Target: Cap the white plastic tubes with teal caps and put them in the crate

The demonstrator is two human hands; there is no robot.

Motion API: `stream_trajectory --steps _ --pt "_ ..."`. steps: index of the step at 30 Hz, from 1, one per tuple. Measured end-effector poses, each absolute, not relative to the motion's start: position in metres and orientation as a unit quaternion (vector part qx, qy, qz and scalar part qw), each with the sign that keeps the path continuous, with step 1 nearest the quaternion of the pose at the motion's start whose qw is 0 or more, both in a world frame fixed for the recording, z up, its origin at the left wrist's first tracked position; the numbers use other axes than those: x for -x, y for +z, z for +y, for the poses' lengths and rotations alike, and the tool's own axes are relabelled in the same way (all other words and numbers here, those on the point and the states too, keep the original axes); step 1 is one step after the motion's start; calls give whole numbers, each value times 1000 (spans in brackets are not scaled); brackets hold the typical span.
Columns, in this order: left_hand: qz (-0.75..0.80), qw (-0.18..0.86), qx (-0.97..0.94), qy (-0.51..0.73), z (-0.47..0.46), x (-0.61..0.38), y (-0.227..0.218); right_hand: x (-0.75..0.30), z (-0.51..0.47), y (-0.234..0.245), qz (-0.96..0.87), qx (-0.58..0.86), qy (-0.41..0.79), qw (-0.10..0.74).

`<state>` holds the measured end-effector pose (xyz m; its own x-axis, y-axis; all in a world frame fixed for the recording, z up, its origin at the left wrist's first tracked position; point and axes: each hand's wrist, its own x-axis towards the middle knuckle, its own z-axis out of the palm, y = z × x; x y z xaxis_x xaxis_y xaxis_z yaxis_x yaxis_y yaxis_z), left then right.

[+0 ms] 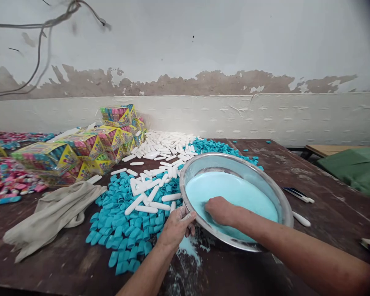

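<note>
A round metal basin (286,207) stands tilted toward me on the table, holding pale blue powder (234,187). My left hand (177,225) grips its near-left rim, thumb on top. My right hand (221,210) is curled and sunk into the powder; its fingertips, and anything in them, are hidden. Left of the basin lies a heap of small teal caps (126,222). White tubes (147,209), long and rounded at the ends, are scattered over the caps. Some powder (189,248) is spilled on the table below the basin.
Packed display boxes (54,158) are stacked at the back left, beside loose pink and blue pieces (14,174). A pale cloth (55,211) lies in front. More white tubes (169,142) and caps (214,146) lie behind. A box cutter (299,195) rests right of the basin.
</note>
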<state>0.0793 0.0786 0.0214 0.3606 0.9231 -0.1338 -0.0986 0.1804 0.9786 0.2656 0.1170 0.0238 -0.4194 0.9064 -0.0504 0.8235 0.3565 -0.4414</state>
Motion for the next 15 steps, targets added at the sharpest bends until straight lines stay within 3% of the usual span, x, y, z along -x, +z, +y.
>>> stream_trajectory --steps 6,8,11,15 --pt "428 626 -529 381 73 -77 23 -289 121 37 -805 488 323 98" --pt "476 540 -553 421 68 -76 26 -300 118 41 -796 486 338 123" --pt "521 316 -634 475 62 -82 38 -311 109 48 -789 486 335 170" --pt "469 182 -788 355 69 -111 62 -317 95 56 -784 482 323 221"
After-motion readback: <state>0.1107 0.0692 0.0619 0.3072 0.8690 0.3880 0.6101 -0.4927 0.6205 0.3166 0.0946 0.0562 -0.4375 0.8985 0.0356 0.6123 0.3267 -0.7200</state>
